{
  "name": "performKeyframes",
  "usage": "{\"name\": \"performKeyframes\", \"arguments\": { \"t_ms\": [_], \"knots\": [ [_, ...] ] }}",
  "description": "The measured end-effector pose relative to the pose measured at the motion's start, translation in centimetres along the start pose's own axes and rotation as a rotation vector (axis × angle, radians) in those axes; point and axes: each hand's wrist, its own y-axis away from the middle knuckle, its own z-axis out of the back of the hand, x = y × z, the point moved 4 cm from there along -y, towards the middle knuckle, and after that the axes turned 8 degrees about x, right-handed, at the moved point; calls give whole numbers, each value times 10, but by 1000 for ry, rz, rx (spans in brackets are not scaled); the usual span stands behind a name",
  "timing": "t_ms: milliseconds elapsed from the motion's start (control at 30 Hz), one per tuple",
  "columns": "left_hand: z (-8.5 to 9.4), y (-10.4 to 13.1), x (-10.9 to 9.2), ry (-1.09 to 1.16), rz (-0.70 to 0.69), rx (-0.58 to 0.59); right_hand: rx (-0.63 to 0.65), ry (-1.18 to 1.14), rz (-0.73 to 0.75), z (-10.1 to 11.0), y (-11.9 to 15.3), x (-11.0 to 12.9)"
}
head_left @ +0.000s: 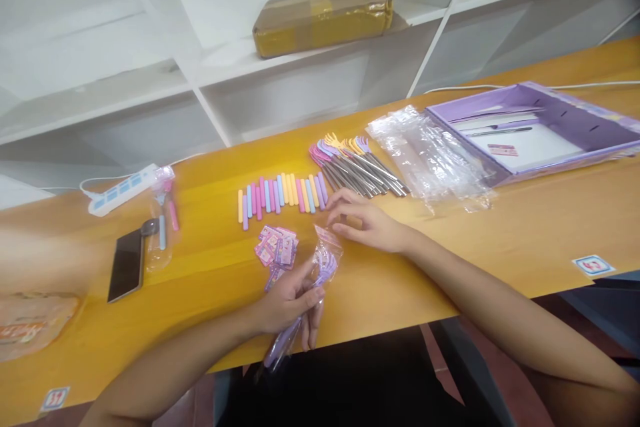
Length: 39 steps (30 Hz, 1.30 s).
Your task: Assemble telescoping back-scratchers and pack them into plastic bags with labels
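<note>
The left hand (295,299) grasps a purple claw-headed scratcher (327,268) in a clear plastic bag (329,238) at the edge of the yellow-brown wooden table (390,297). The right hand (369,221), released, is half-curled beside slim pastel sticks (289,189).

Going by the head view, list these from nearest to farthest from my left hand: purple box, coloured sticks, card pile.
From your left hand:
1. Card pile, just beyond it.
2. Coloured sticks, past the cards.
3. Purple box, far right.
</note>
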Motion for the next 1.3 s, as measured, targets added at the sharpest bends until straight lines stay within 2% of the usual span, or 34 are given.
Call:
{"name": "performKeyframes", "arguments": {
  "t_ms": [167,467,700,767,867,967,1033,1167,1233,1300],
  "knots": [
    [-1,0,-1,-1,-5,50,69,-139,-69,-3,0,-5],
    [-2,6,-19,90,16,155,196,-394,-127,-10,-4,-2],
    [2,6,-15,85,69,133,211,-531,-183,-12,-4,-7],
    [0,7,-15,79,105,173,179,-505,-185,-8,-3,-10],
    [-6,9,-12,60,260,296,19,-479,-221,-1,-1,-17],
    [-14,9,-8,41,420,436,-55,-578,-367,-12,-1,-25],
    [-16,7,-7,44,449,492,9,-642,-438,-32,-4,-26],
    [-14,3,-5,102,433,480,200,-714,-417,-68,-15,-23],
    [-12,2,-6,161,400,449,231,-695,-406,-71,-15,-22],
    [-11,1,-8,223,330,389,279,-633,-387,-62,-12,-19]
  ]
}}
